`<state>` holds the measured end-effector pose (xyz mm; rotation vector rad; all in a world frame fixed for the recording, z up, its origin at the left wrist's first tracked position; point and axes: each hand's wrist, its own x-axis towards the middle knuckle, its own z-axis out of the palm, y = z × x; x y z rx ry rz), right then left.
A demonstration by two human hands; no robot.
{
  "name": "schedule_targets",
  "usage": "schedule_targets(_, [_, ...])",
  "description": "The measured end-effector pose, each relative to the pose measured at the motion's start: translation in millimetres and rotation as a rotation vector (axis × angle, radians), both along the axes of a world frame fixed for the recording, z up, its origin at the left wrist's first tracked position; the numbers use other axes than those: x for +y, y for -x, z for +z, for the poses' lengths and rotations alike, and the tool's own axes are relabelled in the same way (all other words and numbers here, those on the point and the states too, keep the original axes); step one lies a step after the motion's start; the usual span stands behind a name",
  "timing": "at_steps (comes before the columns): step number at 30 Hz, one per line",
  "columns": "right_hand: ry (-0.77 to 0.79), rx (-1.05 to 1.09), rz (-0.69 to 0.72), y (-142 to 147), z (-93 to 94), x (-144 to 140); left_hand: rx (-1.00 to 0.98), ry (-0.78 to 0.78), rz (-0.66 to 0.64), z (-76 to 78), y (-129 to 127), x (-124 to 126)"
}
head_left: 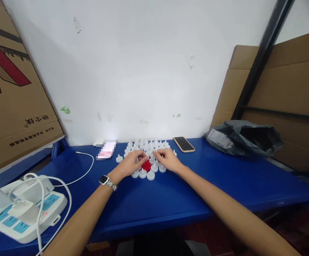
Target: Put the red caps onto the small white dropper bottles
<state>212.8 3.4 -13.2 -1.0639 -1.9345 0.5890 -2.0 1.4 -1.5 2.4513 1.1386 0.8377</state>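
My left hand point(131, 162), with a watch point(108, 182) on its wrist, is closed in a pinch at the left edge of a pile of small red pieces point(146, 165). Across the pile, my right hand point(168, 159) also has its thumb and fingers pinched together. What either hand holds, if anything, is too small to make out. Around the red pieces stand several white plastic caps with a thin spout on top; one such cap point(150, 175) sits nearest me and another cap point(119, 159) stands apart at the left. The hands hide part of the group.
A phone point(184, 144) lies at the right rear, and a lit phone point(106, 149) at the left. A power strip point(23, 213) with plugs and white cables takes the left front. A grey plastic bag point(242, 138) lies at right. Cardboard boxes point(23, 99) flank the blue table point(149, 206).
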Motion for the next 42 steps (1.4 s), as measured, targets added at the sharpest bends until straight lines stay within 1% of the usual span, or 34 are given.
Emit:
schedule_targets(8, [0.008, -0.002, -0.005, 0, 1.0, 0, 0.010, 0.008, -0.001, 1.6, 2, 1])
schedule_targets(19, [0.011, -0.005, -0.007, -1, 3.2, -2, 0.023, -0.018, 0.044, 6.9, 9, 3])
schedule_targets(31, [0.013, -0.002, -0.008, -1, 2.9, -1, 0.037, 0.007, 0.039, 1.2, 9, 6])
schedule_targets(37, [0.009, -0.006, -0.008, -1, 2.7, -1, 0.052, 0.007, 0.044, 6.1, 11, 4])
schedule_targets(42, [0.016, 0.003, -0.008, -2, 2.6, -1, 0.066, -0.035, 0.062, 12.1, 15, 3])
